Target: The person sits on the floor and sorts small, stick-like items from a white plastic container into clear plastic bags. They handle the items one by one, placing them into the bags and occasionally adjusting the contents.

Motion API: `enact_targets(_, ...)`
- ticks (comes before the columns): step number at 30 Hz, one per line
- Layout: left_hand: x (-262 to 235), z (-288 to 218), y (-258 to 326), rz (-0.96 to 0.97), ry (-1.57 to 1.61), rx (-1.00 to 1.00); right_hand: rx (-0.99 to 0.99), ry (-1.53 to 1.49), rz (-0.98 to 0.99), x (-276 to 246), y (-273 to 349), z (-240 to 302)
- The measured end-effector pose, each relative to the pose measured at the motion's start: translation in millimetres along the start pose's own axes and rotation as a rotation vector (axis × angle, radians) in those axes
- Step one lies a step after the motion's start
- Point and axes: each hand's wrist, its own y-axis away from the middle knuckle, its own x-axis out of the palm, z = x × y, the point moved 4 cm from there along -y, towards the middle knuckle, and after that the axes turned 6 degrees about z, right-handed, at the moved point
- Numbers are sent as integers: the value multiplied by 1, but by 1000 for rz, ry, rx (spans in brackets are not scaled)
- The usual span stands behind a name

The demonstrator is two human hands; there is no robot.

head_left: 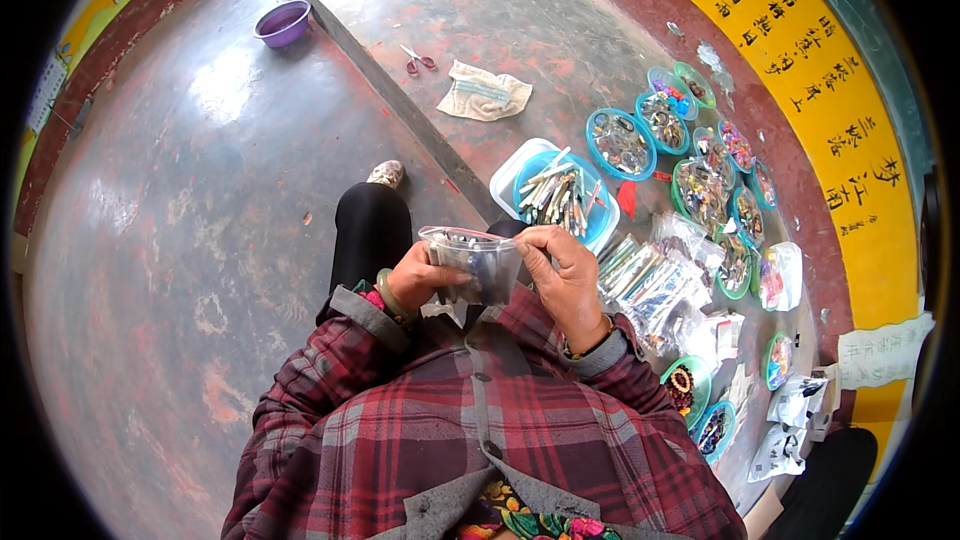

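In front of my chest is a clear zip bag [487, 265] with a red strip along its top edge, holding dark and whitish pieces too blurred to name. My left hand [420, 278] is closed round the bag's left side, the thumb lying across its front. At the bag's upper right corner, my right hand [565, 278] pinches the red strip between thumb and fingers. Just beyond the bag stands a blue basin [520, 183] full of slim, pen-like sticks [556, 198], set inside a white tub [503, 172].
Several basins of small parts [620, 143] crowd the floor at right, beside clear packets of sticks [645, 285]. Farther off lie red-handled scissors [420, 62] and a beige cloth [485, 92]. A purple basin [283, 25] sits at far left, near a dark floor strip [380, 90].
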Motion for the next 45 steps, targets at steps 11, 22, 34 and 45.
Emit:
enact_targets(11,-9,14,4,113,155,-46,304,-422,-68,11,9,-3)
enact_targets(22,9,3,-1,92,97,-29,128,-184,-92,14,13,-5)
enact_targets(34,5,-1,-4,-41,55,1,463,-313,-334,-37,22,-113)
enact_targets(45,-2,3,-7,-109,112,1,779,674,-165,-61,82,-278)
